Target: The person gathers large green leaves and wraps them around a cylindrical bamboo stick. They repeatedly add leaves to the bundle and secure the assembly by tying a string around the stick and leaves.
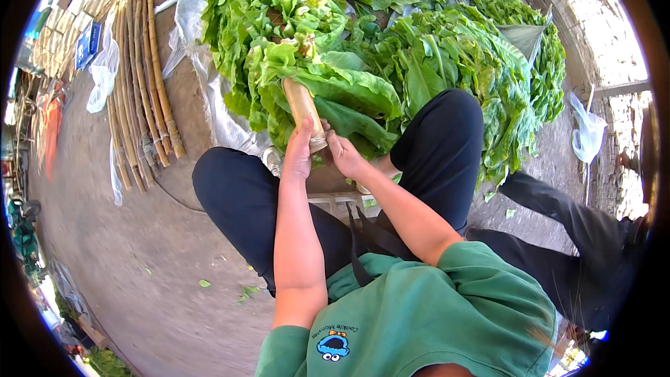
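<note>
My left hand [300,150] is closed on the near end of a pale wooden pole [301,101], its fingers lying along the side. Beyond it, green leaves [279,63] hang bunched thickly around the pole and hide most of its length. On the other side of the same end, my right hand [345,157] has its fingers bent in against the tip. A whitish band [317,141], perhaps string, shows between the hands; its exact form is too small to tell. The right fingertips are partly hidden.
More large leaves [453,63] lie heaped ahead and to the right. Several wooden poles [143,77] rest side by side at the left, near a white plastic bag [105,70]. Another person's dark-clothed limbs [558,237] are close on my right.
</note>
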Available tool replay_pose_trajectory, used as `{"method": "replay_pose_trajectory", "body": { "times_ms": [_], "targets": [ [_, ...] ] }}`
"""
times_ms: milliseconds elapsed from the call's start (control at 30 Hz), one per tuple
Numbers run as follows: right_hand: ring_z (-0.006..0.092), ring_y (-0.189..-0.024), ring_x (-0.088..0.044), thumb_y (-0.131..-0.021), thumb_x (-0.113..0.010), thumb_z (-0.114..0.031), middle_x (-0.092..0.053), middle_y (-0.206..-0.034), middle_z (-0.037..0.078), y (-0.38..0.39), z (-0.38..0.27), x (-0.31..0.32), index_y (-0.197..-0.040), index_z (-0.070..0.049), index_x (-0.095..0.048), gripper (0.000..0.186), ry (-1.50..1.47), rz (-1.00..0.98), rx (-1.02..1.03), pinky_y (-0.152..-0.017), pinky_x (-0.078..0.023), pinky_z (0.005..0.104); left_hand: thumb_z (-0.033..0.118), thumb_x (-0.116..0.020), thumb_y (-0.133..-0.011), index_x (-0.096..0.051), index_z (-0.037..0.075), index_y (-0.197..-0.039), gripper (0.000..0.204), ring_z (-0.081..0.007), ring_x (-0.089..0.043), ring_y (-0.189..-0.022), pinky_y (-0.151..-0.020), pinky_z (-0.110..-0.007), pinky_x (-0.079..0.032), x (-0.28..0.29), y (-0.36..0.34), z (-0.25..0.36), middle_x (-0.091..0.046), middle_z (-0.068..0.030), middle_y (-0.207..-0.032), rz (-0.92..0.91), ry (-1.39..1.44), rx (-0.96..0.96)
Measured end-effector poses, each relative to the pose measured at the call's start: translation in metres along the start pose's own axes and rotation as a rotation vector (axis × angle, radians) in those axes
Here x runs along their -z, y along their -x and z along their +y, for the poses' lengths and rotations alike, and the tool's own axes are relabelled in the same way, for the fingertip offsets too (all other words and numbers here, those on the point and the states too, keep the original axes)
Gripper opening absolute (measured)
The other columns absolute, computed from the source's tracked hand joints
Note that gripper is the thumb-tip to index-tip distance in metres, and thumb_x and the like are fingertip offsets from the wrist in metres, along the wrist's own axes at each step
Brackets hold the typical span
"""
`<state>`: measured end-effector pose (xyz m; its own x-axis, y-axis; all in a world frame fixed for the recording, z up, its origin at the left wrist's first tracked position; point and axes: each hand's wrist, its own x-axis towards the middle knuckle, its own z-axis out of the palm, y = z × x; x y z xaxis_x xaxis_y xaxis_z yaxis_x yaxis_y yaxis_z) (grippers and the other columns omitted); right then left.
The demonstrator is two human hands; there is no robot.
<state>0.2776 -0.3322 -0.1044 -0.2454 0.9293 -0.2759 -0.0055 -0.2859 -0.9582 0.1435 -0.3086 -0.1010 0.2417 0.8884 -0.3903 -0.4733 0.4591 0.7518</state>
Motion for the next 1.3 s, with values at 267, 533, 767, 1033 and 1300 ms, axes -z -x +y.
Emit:
{"method": "replay_pose_trajectory", "body": {
  "times_ms": [267,533,767,1033,1300],
  "targets": [
    [0.0112,-0.060,-0.040,-0.097,-0.031,-0.043,-0.049,-0.066,0.000,-0.007,-0.005,-0.005,-0.076,0.001,-0.054,0.054,0.028,0.052,-0.026,-0.057,-0.038,0.0264,0.039,-0.058,-0.086,-0.048,-0.003,-0.111,0.050,-0.0133,-0.053,-0.084,-0.073,-0.027,-0.044,-0.026,-0.003,0.008,-0.057,-0.0097,-0.097,0.329,-0.212,-0.247],
    [0.0122,-0.069,-0.046,-0.097,-0.035,-0.037,-0.058,-0.074,0.006,-0.033,-0.003,-0.002,-0.085,0.006,-0.058,0.051,0.085,0.021,0.057,-0.067,-0.043,0.0300,0.042,-0.066,-0.078,-0.047,-0.004,-0.104,0.057,-0.0188,-0.057,-0.081,-0.070,-0.031,-0.046,-0.026,-0.024,0.033,-0.057,-0.0143,-0.093,0.472,-0.508,-0.287],
    [0.0278,-0.060,-0.058,-0.088,-0.049,-0.047,-0.059,-0.066,0.021,-0.050,-0.025,0.017,-0.085,0.004,-0.064,0.054,0.582,0.183,0.094,-0.062,-0.046,0.0372,0.060,-0.041,-0.086,-0.045,-0.003,-0.111,0.067,-0.0187,-0.057,-0.085,-0.078,-0.030,-0.046,-0.003,-0.045,0.026,-0.057,-0.0144,-0.095,0.283,-0.248,-0.252],
    [0.0298,-0.069,-0.060,-0.074,-0.061,-0.049,-0.061,-0.071,0.011,-0.070,-0.113,0.101,-0.079,-0.009,-0.064,0.041,1.324,-0.163,0.496,-0.060,-0.046,0.0391,0.017,-0.075,-0.071,-0.034,-0.006,-0.125,0.071,-0.0208,-0.054,-0.100,-0.088,-0.032,-0.042,0.000,0.019,0.067,-0.056,-0.0158,-0.108,-0.097,-0.534,-0.115],
    [0.0276,-0.072,-0.056,-0.075,-0.064,-0.037,-0.055,-0.073,0.009,-0.055,-0.157,0.111,-0.076,-0.006,-0.061,0.031,1.469,-0.280,0.526,-0.063,-0.043,0.0374,0.019,-0.071,-0.077,-0.043,-0.008,-0.107,0.049,-0.0224,-0.063,-0.078,-0.067,-0.031,-0.051,-0.011,0.016,0.035,-0.062,-0.0217,-0.094,0.280,-0.514,-0.300]
  ]
}}
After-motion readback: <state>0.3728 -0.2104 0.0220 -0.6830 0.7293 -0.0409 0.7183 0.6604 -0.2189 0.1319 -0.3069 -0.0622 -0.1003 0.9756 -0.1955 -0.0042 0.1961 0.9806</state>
